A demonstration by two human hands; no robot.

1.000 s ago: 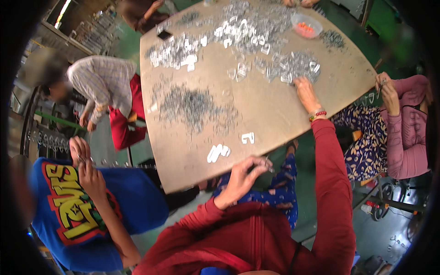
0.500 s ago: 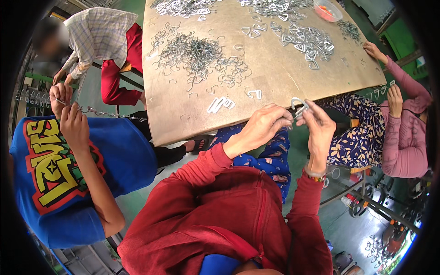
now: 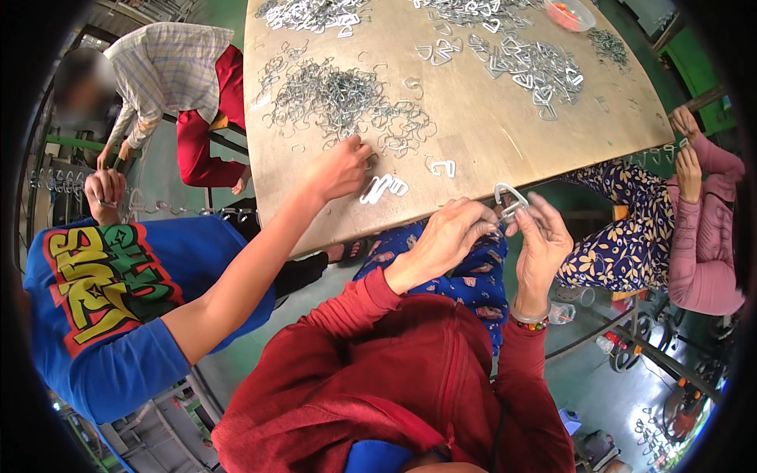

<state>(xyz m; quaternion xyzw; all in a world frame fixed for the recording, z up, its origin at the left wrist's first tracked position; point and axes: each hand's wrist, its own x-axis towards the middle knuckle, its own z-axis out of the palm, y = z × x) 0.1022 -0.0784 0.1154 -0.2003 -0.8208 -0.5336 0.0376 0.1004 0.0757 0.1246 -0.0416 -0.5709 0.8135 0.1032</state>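
Observation:
Just past the table's near edge, my right hand [image 3: 540, 240] is closed in a pinch on a silver metal loop [image 3: 502, 188], rounded and triangular. Close beside it, my left hand [image 3: 453, 236] is pinched shut at the loop's left side; whatever its fingertips hold is too small and covered to make out. Beyond my hands lie a few bright bent metal pieces [image 3: 384, 189] and another such piece [image 3: 441, 168]. A heap of thin wire clips [image 3: 335, 94] spreads farther left on the table [image 3: 315, 221].
More metal loops [image 3: 536, 71] are heaped at the far right, near a clear bowl [image 3: 572, 16] with orange bits. A co-worker's hand [image 3: 343, 169] reaches over the table from the left. Another worker's pink sleeve [image 3: 702, 229] is at the right; a plaid-shirted person [image 3: 169, 67] sits far left.
The co-worker in blue has stretched one arm to the edge of the wire clips. My hands stay together at the loop, which has turned slightly. The pink-sleeved worker's hand has left the table edge.

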